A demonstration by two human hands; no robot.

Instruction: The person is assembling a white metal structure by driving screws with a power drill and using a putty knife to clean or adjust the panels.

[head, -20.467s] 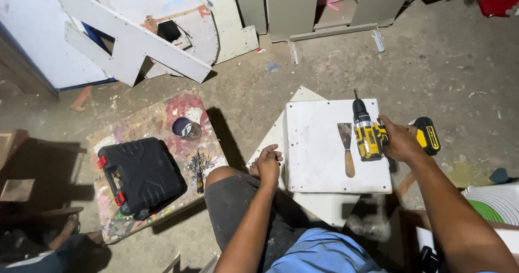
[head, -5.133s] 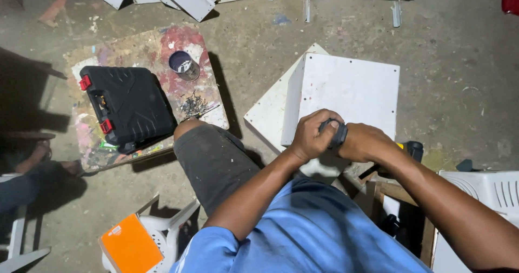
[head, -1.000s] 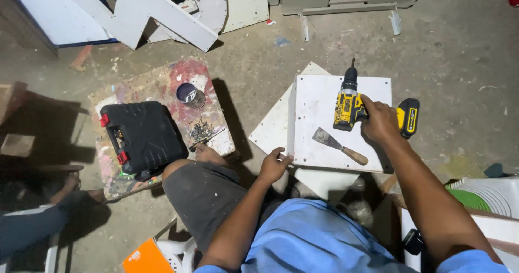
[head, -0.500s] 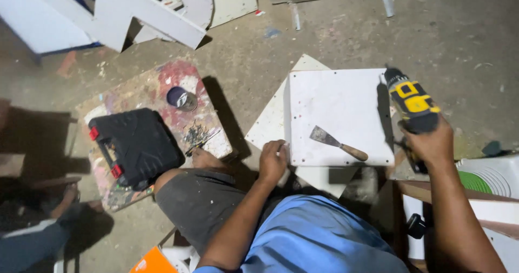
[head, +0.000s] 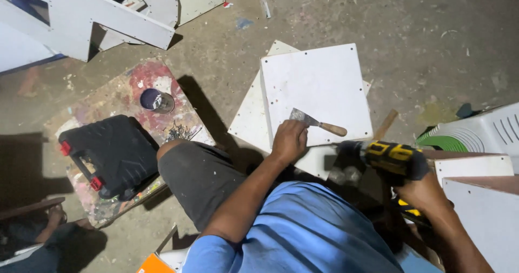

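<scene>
A white square board [head: 319, 91] lies on the concrete floor over another white panel. A putty knife [head: 316, 122] with a wooden handle rests on the board's near edge. My left hand [head: 289, 140] lies on that edge, fingers touching the knife's metal blade. My right hand [head: 424, 189] grips a yellow and black cordless drill [head: 386, 158] low at the right, off the board, its nose pointing left.
A black tool case [head: 111, 154] and a small dark can [head: 154, 100] sit on a paint-stained board [head: 130, 89] at left, with loose screws [head: 178, 132] beside it. White panels [head: 108, 18] lean at top left. A white slatted thing [head: 476, 135] and a white box stand at right.
My right hand has carried the drill down and back off the board toward my right side. My left hand has slid onto the putty knife's blade.
</scene>
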